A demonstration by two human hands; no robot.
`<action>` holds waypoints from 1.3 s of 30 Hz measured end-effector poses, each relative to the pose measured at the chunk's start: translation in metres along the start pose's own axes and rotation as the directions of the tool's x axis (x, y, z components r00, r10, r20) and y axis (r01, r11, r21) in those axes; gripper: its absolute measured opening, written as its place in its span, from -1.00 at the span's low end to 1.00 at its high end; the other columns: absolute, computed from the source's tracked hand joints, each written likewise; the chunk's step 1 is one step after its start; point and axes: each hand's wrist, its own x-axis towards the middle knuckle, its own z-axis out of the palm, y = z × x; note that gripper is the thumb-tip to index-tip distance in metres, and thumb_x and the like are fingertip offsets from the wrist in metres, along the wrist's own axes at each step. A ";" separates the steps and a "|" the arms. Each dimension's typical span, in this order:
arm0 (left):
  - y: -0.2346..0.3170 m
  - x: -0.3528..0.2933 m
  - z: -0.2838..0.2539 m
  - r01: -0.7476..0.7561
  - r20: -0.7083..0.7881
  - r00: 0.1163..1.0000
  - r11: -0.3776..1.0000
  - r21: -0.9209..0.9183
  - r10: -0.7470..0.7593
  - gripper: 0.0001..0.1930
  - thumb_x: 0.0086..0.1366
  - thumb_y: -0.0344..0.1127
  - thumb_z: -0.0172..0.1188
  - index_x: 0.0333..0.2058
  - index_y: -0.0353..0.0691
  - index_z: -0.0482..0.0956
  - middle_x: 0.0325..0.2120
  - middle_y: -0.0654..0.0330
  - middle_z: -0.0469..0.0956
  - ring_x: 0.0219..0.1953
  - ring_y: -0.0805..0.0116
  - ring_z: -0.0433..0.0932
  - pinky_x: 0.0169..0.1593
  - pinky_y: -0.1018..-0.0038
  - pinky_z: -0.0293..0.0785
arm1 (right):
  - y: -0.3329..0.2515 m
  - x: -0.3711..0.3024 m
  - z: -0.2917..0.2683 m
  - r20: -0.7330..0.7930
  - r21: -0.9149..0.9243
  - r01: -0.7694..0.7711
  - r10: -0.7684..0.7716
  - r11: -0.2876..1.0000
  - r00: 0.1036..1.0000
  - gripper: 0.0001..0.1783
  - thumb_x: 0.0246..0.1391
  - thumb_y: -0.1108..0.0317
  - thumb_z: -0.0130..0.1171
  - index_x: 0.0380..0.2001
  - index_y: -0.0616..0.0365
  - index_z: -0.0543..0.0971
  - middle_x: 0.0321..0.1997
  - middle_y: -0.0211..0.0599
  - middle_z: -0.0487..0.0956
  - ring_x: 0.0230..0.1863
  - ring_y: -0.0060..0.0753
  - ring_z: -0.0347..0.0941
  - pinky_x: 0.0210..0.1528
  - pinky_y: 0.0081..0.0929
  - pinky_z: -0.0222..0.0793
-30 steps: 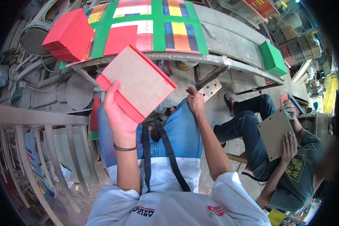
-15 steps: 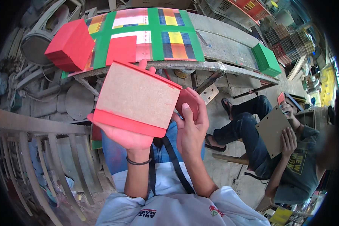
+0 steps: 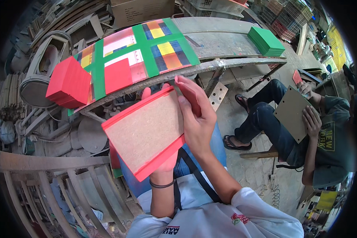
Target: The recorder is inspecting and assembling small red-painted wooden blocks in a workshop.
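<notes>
A flat board (image 3: 146, 127) with a bare brown face and red-painted strips along two opposite edges lies tilted over my lap. My left hand (image 3: 168, 162) supports it from below, fingertips showing past the far edge and most of the palm hidden. In my right hand (image 3: 200, 125) is a folded reddish-brown sheet that looks like sandpaper (image 3: 191, 98), pinched between thumb and fingers at the board's right edge. Beyond, on the bench, stand a stack of red boards (image 3: 68, 82) and a single red panel (image 3: 118, 76).
The narrow bench (image 3: 214, 41) has a colourful printed sheet (image 3: 148, 51) on it and a stack of green boards (image 3: 265, 41) at its right end. A wooden slatted rail (image 3: 47, 162) stands at left. At right, a seated person (image 3: 329, 135) holds a brown board (image 3: 292, 113).
The board has turned counterclockwise in my left hand. My right hand, with the sandpaper, has moved up along its right edge. The whole view has shifted slightly.
</notes>
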 end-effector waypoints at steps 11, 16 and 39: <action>-0.002 -0.002 -0.030 0.006 0.000 1.000 0.999 -0.033 -0.006 -0.32 0.38 0.15 -0.26 0.30 -0.20 0.03 0.24 0.00 0.20 0.27 0.12 0.21 0.33 0.17 0.08 | 0.012 0.005 -0.010 0.196 -0.242 0.232 -0.187 0.942 0.963 -0.55 -0.11 0.73 0.10 -0.09 0.17 0.56 0.06 -0.06 0.47 -0.04 -0.15 0.50 -0.08 -0.40 0.46; 0.007 0.008 -0.043 0.023 -0.122 0.992 0.993 -0.115 -0.037 -0.37 0.38 0.11 -0.22 0.23 -0.26 0.16 0.15 -0.01 0.31 0.17 0.14 0.34 0.29 0.21 0.17 | 0.011 -0.008 -0.015 0.342 -0.331 0.266 -0.148 0.906 0.928 -0.59 -0.16 0.68 0.15 -0.16 0.16 0.60 0.06 -0.07 0.48 0.04 -0.01 0.44 0.03 -0.29 0.40; 0.010 0.013 -0.061 0.092 -0.246 0.968 0.988 0.126 -0.059 -0.46 0.33 -0.11 -0.24 0.15 -0.33 0.33 -0.39 0.25 0.45 -0.34 0.48 0.48 -0.23 0.53 0.45 | -0.001 -0.028 0.001 0.524 -0.345 0.363 -0.143 0.866 0.839 -0.56 -0.12 0.73 0.09 -0.11 0.18 0.61 0.06 -0.14 0.54 0.28 0.13 0.23 0.21 -0.23 0.27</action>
